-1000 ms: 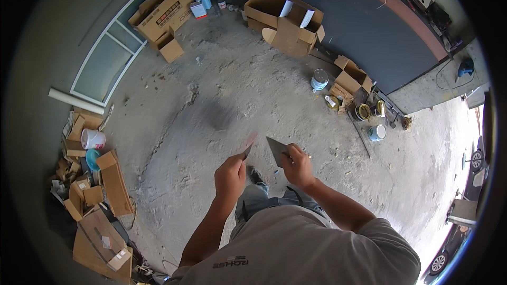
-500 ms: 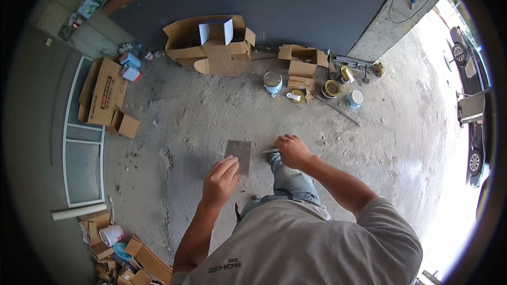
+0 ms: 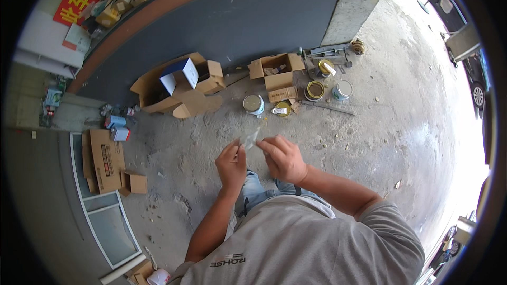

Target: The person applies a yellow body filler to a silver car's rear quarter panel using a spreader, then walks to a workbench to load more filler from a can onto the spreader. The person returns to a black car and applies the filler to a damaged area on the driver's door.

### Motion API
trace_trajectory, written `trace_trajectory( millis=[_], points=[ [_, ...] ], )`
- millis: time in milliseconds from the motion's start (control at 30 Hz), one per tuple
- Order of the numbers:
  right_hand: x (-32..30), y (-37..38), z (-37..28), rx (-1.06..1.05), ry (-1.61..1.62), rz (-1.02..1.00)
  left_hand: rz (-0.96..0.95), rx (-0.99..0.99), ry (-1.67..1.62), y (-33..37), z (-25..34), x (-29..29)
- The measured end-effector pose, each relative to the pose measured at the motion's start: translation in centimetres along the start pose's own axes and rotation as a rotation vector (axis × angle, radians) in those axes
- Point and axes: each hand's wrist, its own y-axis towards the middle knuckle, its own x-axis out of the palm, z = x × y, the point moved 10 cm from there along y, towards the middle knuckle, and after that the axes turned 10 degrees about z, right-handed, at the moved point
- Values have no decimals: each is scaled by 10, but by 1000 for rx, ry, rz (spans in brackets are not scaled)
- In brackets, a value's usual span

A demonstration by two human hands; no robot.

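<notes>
My left hand is closed on a thin, flat grey plate, which is tilted and catches the light in front of me. My right hand is closed as well, its fingertips meeting the plate's right edge. Whatever lies within the right fingers is hidden. Both hands are held close together above my legs, over the concrete floor.
Paint cans, among them a closed one and an opened one, stand ahead beside a cardboard box. A larger opened carton lies by the dark wall. A metal bar rests on the floor.
My hands have come together. The plate has turned from lying broad-side up to a slant, and the right hand has moved left and up to it. My view has shifted.
</notes>
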Motion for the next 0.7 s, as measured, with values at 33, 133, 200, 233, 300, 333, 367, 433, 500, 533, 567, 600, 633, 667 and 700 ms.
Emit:
trace_trajectory(
  millis=[33, 133, 200, 233, 300, 333, 367, 433, 500, 533, 567, 600, 633, 667, 700],
  points=[
    [6, 4, 4, -53, -55, -55, -67, 34, -7, 9, 5, 23],
    [-5, -7, 153, 844, -419, -264, -33, -163, -268, 43, -21, 53],
    [-59, -2, 182, 913, -363, 56, -151, -305, -196, 78, -59, 65],
    [-68, -1, 191, 911, -168, 115, -270, -302, -291, 90, -63, 87],
    [-46, 0, 194, 909, 613, 53, -556, -482, -349, 102, -87, 135],
    [-28, -4, 191, 929, 860, -33, -694, -407, -331, 105, -84, 156],
    [-12, -9, 190, 970, 1021, -126, -788, -453, -396, 106, -86, 178],
    [1, -19, 241, 1002, 236, -188, -928, -461, -613, 131, -88, 207],
    [-31, -48, 257, 1121, -605, -41, -734, -416, -517, 183, -126, 226],
    [-30, -66, 263, 1262, -571, 35, -782, -312, -308, 200, -149, 234],
    [-7, -86, 266, 1381, -246, 71, -855, -254, -200, 206, -172, 247],
    [22, -108, 262, 1480, 69, 138, -913, -260, -164, 199, -201, 261],
    [54, -117, 257, 1452, 371, 255, -982, -285, -106, 191, -234, 276],
    [82, -122, 259, 1403, 656, 350, -1039, -286, -154, 177, -252, 290],
    [110, -135, 264, 1384, 824, 442, -1108, -315, -155, 157, -273, 306]
  ],
)
